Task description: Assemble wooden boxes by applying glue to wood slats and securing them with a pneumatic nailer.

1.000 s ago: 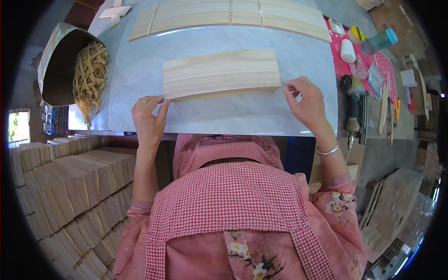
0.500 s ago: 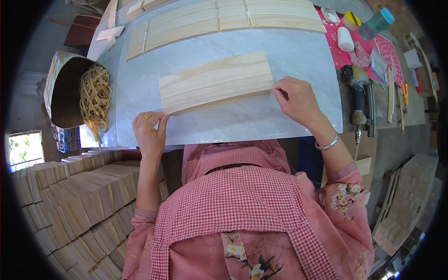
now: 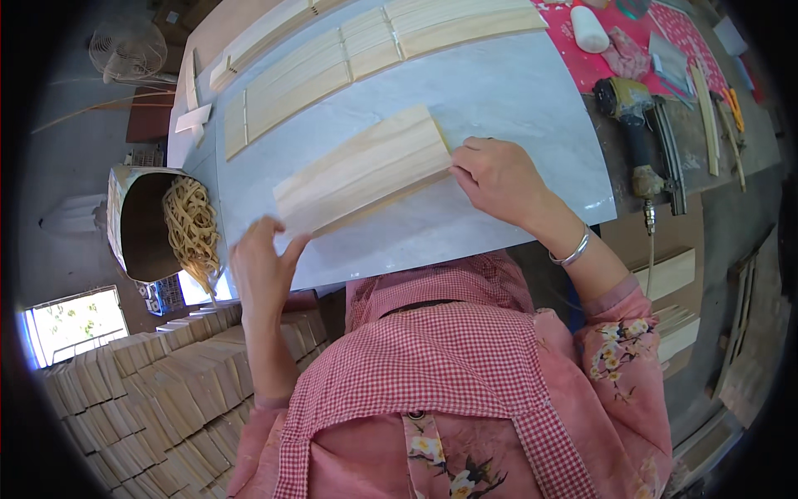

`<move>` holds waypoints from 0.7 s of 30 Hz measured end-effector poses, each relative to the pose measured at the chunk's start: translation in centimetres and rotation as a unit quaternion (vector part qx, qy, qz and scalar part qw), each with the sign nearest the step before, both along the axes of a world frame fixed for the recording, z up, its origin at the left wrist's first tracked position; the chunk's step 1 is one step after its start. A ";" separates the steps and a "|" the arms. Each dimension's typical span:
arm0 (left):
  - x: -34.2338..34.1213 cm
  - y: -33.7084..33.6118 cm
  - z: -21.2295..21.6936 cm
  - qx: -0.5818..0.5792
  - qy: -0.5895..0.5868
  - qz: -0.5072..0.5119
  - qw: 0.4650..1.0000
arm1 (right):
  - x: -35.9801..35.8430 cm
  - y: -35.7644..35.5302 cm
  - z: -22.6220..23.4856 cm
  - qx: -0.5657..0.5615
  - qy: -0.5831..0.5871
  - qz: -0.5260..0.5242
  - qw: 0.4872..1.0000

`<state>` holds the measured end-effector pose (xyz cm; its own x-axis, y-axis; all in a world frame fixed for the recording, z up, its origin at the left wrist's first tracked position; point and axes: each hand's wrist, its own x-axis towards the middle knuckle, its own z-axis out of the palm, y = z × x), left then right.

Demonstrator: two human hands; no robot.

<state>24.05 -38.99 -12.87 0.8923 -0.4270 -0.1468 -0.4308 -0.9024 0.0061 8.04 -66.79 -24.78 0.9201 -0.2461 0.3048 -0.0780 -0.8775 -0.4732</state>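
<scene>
A short stack of thin pale wooden boards (image 3: 362,170) lies slantwise on the grey marbled tabletop, its right end farther off than its left. My right hand (image 3: 501,185) pinches the near right corner between thumb and curled fingers. At the near left corner is my left hand (image 3: 263,268), thumb and forefinger spread apart; the thumb tip is close to the stack's near edge. Beyond lies a longer row of pale boards (image 3: 291,104), crossed by several bands.
Left of the stack, a tipped container (image 3: 125,220) spills tan rubber-like bands (image 3: 191,220). A nail gun (image 3: 636,137) with a hose lies on the right. Past it are wood strips (image 3: 705,121) and a white bottle (image 3: 589,30) on red cloth. Stacked boards (image 3: 166,374) stand lower left.
My left thumb and forefinger have opened away from the corner they pinched. The view has turned, so the table and stack appear tilted more. My right hand stays at the right corner.
</scene>
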 end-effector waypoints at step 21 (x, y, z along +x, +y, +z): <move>2.2 -11.3 -9.3 -0.278 0.006 -0.340 0.898 | -13.2 -17.3 -1.8 -0.022 0.196 -0.449 0.872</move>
<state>26.22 -50.32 -22.15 0.3963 -0.8830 0.2513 -0.8788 -0.2856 0.3824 -5.14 -84.05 -26.56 0.3990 -0.9162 0.0380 -0.8901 -0.3970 -0.2239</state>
